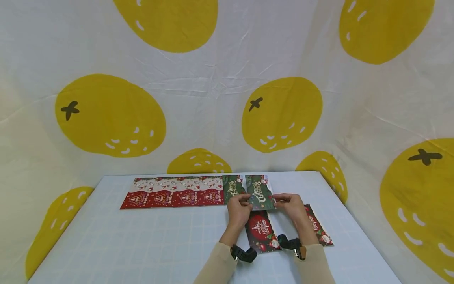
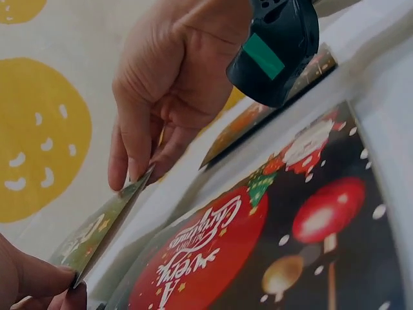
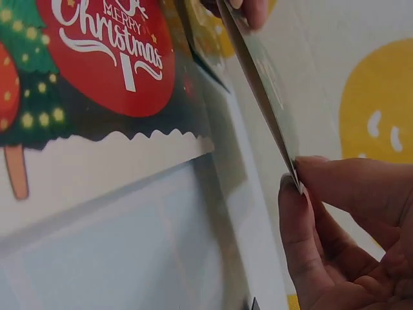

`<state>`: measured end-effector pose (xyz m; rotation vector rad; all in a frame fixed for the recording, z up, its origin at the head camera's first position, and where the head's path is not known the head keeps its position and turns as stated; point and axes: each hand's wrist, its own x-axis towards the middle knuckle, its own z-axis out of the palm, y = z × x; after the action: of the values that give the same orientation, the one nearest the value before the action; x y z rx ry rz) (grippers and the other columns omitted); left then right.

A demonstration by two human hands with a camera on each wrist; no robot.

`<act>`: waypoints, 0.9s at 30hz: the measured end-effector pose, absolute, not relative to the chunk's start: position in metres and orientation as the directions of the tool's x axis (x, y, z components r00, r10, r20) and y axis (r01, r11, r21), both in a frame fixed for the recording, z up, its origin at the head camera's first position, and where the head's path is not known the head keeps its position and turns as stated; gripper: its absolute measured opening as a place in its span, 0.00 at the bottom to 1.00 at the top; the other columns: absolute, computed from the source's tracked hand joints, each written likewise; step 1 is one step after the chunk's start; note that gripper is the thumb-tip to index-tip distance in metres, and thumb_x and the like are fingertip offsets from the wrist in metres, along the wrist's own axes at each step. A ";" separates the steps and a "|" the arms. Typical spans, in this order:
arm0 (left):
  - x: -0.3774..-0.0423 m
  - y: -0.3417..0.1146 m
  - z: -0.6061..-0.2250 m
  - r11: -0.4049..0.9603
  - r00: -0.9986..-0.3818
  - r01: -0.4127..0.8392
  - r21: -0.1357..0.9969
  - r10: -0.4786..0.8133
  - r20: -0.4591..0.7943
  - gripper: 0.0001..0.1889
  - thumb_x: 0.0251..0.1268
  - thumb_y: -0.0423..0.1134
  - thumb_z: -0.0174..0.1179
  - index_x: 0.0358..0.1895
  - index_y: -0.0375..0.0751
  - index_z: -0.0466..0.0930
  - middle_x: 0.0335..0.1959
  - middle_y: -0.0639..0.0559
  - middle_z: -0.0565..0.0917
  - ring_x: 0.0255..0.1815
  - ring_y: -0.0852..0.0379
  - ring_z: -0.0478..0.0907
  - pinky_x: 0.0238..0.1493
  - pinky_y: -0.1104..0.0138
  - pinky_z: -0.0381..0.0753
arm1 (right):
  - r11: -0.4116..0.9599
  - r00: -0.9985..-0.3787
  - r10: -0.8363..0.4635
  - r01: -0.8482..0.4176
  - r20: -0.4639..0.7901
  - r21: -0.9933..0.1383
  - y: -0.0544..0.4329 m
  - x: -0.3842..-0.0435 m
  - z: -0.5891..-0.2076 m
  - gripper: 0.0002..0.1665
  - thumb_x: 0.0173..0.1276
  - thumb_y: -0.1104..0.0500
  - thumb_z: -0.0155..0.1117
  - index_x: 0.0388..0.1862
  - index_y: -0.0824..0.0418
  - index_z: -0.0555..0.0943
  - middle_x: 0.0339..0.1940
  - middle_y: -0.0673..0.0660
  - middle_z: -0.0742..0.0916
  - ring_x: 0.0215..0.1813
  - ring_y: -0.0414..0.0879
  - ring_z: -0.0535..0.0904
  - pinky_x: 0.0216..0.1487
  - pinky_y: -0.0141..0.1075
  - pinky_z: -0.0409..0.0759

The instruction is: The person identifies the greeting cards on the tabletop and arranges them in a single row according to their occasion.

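Both hands hold one green Christmas card [image 1: 260,192] by its lower corners, raised at a tilt over the far part of the table. My left hand [image 1: 238,211] pinches its left corner; in the left wrist view those fingertips [image 2: 61,274] grip the card's edge. My right hand [image 1: 291,207] pinches the right corner between thumb and fingers, plain in the right wrist view, where the card [image 3: 261,90] shows nearly edge-on. Just left lies another green card [image 1: 232,184], partly behind my left hand. Below the held card, between the forearms, lies a dark card with a red ball [image 1: 260,228].
A row of several red-and-white Christmas cards [image 1: 173,193] runs along the table's back left, up to the green card. Another dark card [image 1: 317,227] lies right of my right forearm, partly covered by it. A fruit-print curtain [image 1: 220,118] hangs behind the white table [image 1: 142,244].
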<state>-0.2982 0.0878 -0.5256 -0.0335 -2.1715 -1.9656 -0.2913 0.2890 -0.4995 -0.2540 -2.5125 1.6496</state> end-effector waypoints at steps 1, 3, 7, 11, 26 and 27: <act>-0.300 0.087 -0.526 0.129 -0.974 0.172 0.977 -0.124 0.188 0.17 0.49 0.15 0.69 0.44 0.31 0.91 0.40 0.44 0.88 0.31 0.59 0.84 0.31 0.67 0.85 | 0.399 -0.978 0.210 0.071 0.016 -0.914 0.288 -0.292 -0.500 0.17 0.62 0.73 0.74 0.51 0.71 0.89 0.46 0.65 0.91 0.41 0.45 0.82 0.43 0.34 0.77; -0.303 0.086 -0.526 0.177 -0.969 0.194 0.965 -0.118 0.217 0.18 0.48 0.16 0.69 0.44 0.31 0.90 0.37 0.44 0.89 0.29 0.59 0.84 0.30 0.67 0.84 | 0.413 -0.977 0.212 0.072 0.019 -0.908 0.285 -0.294 -0.500 0.17 0.62 0.72 0.74 0.51 0.71 0.89 0.47 0.66 0.90 0.43 0.47 0.83 0.44 0.35 0.77; -0.312 0.083 -0.524 0.277 -0.967 0.205 0.939 -0.094 0.239 0.17 0.49 0.17 0.70 0.44 0.31 0.90 0.30 0.48 0.88 0.26 0.62 0.82 0.28 0.67 0.82 | 0.445 -0.975 0.221 0.092 0.010 -0.891 0.279 -0.298 -0.498 0.17 0.62 0.72 0.73 0.51 0.70 0.89 0.50 0.67 0.89 0.49 0.54 0.82 0.47 0.37 0.77; -0.320 0.083 -0.521 0.340 -0.972 0.190 0.921 -0.065 0.225 0.15 0.52 0.20 0.72 0.45 0.33 0.90 0.32 0.49 0.88 0.26 0.64 0.80 0.29 0.67 0.82 | 0.483 -0.977 0.213 0.099 0.007 -0.870 0.278 -0.305 -0.497 0.17 0.63 0.72 0.72 0.51 0.69 0.89 0.50 0.67 0.89 0.51 0.56 0.82 0.50 0.44 0.78; -0.338 0.090 -0.514 0.532 -0.922 0.314 0.786 -0.029 0.387 0.15 0.42 0.18 0.65 0.38 0.28 0.91 0.33 0.42 0.87 0.33 0.50 0.83 0.40 0.60 0.84 | 0.547 -0.980 0.196 0.081 0.033 -0.833 0.280 -0.328 -0.494 0.16 0.61 0.73 0.72 0.49 0.70 0.90 0.48 0.68 0.90 0.49 0.59 0.82 0.46 0.43 0.78; -0.338 0.090 -0.514 0.540 -0.923 0.309 0.783 -0.027 0.383 0.15 0.42 0.18 0.65 0.38 0.28 0.91 0.33 0.42 0.87 0.35 0.48 0.83 0.42 0.59 0.84 | 0.552 -0.980 0.196 0.082 0.033 -0.830 0.280 -0.328 -0.494 0.16 0.61 0.73 0.72 0.49 0.70 0.90 0.47 0.67 0.90 0.49 0.58 0.82 0.46 0.43 0.78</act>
<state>-0.3381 0.0903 -0.5140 -0.2319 -2.4311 -1.3375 -0.3278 0.2798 -0.4944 -0.2393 -2.6588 1.4125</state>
